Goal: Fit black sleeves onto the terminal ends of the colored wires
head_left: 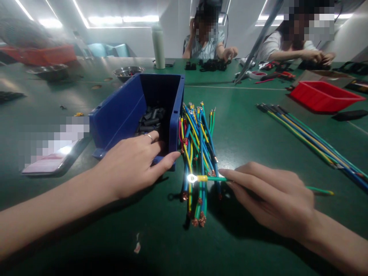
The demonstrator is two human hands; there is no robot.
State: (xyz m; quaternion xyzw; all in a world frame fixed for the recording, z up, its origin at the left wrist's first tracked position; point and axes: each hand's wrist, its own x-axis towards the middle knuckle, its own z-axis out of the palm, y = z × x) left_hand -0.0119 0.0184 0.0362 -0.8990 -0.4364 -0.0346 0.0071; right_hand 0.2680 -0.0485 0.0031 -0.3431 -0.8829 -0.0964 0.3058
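Observation:
My right hand (pixel 273 195) pinches a green wire (pixel 217 179) between thumb and fingers. A silver ring terminal (pixel 192 178) with a yellow sleeve is on the wire's left end, and the other end comes out behind my hand. My left hand (pixel 135 165) reaches over the low front of a blue bin (pixel 120 109), thumb apart, fingertips partly hidden inside. Black tube pieces (pixel 152 119) lie in the bin just beyond those fingers. Beside the bin lies a bundle of blue, yellow and green wires (pixel 201 142), with ring terminals at the far end and bare copper at the near end.
More wires with black ends (pixel 307 134) lie at right, near a red tray (pixel 327 97). A phone (pixel 57 149) is left of the bin. Metal bowls (pixel 128 73) and a pale bottle (pixel 158 48) stand farther back. Two people work across the green table (pixel 115 237).

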